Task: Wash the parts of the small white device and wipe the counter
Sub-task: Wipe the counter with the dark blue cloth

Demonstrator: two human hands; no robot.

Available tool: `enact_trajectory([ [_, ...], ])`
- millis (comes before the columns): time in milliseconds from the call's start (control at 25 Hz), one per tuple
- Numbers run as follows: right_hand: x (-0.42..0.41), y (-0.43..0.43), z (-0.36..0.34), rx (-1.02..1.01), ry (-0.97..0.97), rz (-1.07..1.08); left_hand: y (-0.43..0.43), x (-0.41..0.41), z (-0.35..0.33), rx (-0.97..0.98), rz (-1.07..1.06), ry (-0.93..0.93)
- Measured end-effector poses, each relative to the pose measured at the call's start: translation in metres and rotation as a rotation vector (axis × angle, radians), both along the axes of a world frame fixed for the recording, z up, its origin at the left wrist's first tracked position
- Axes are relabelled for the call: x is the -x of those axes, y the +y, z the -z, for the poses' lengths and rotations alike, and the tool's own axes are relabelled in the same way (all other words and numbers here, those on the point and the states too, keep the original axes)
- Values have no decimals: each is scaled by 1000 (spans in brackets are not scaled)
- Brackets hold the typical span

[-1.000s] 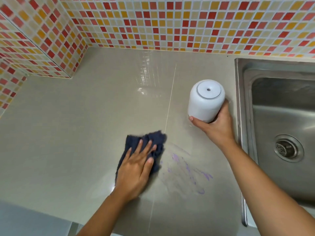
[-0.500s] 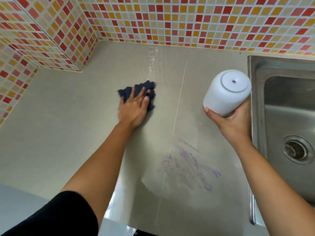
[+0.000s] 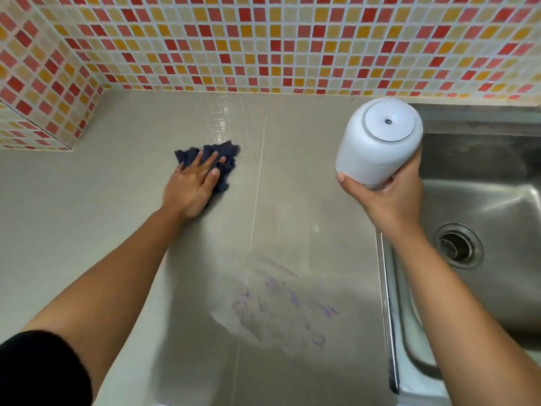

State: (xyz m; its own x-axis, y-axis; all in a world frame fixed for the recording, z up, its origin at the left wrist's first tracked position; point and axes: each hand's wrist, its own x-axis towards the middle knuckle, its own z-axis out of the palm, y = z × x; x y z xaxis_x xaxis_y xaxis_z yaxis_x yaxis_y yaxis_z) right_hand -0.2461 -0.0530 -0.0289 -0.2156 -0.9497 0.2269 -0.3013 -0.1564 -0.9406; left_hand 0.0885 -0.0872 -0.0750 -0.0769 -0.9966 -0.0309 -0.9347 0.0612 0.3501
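Observation:
The small white device (image 3: 376, 142), a rounded cylinder with a round top cap and a tiny centre hole, is held off the counter near the sink's left rim, tilted toward me. My right hand (image 3: 386, 197) grips its lower end from beneath. My left hand (image 3: 193, 183) presses flat, fingers spread, on a crumpled dark blue cloth (image 3: 225, 159) far back on the beige counter (image 3: 87, 215). Purple smears (image 3: 287, 306) mark the counter near its front edge, between my arms.
A stainless steel sink (image 3: 491, 206) with a round drain (image 3: 458, 244) fills the right side. A red, orange and cream mosaic tile wall (image 3: 263, 45) runs behind the counter and steps out as a corner at the left (image 3: 44, 124).
My left hand slid the cloth from the near middle of the counter away toward the back wall, and my arm stretched out. My right hand lifted the device off the counter and tilted it.

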Motion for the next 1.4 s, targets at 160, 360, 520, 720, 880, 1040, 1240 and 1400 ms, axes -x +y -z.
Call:
enact_trajectory([
  [160,6,5,3,-21,-23,53,-24,117,5,-55,352,6],
  [360,10,5,5,-27,-52,67,48,57,-3,-33,843,157],
  [520,17,9,16,-43,-80,75,-26,-12,-9,37,207,123],
  [720,14,11,23,-36,-54,114,-84,122,-1,5,255,39],
  [880,16,8,15,-24,-58,131,13,117,4,57,961,14],
  [1040,25,8,11,-25,-48,119,-3,15,-15,-66,735,211],
  [1240,23,3,12,-29,-48,164,-84,94,6,15,311,45],
  [1400,20,-3,7,-14,-35,183,-18,153,12,114,863,30],
])
